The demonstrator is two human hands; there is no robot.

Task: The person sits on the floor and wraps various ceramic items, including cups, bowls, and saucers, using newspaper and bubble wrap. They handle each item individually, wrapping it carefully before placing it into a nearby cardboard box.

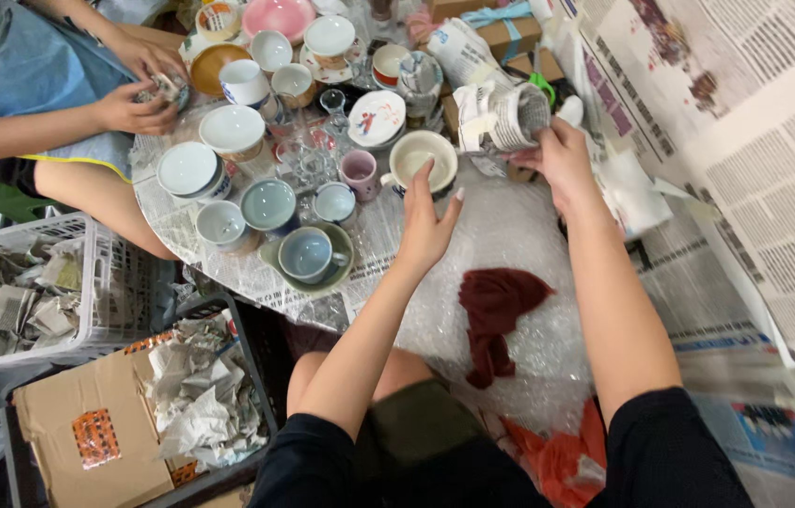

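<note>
My left hand (428,214) reaches forward with fingers apart, its fingertips at the rim of a cream mug (419,158) on the low table. It holds nothing. My right hand (559,155) grips an object wrapped in newspaper (508,115), held just above the table's right edge. Bubble wrap (510,235) covers my lap, with a dark red cloth (496,310) lying on it.
Several cups, bowls and saucers crowd the newspaper-covered table (256,273). Another person's hands (139,89) hold a small cup at the far left. A white basket (87,282) and a cardboard box (96,433) hold crumpled newspaper. Newspaper sheets (745,141) lie at right.
</note>
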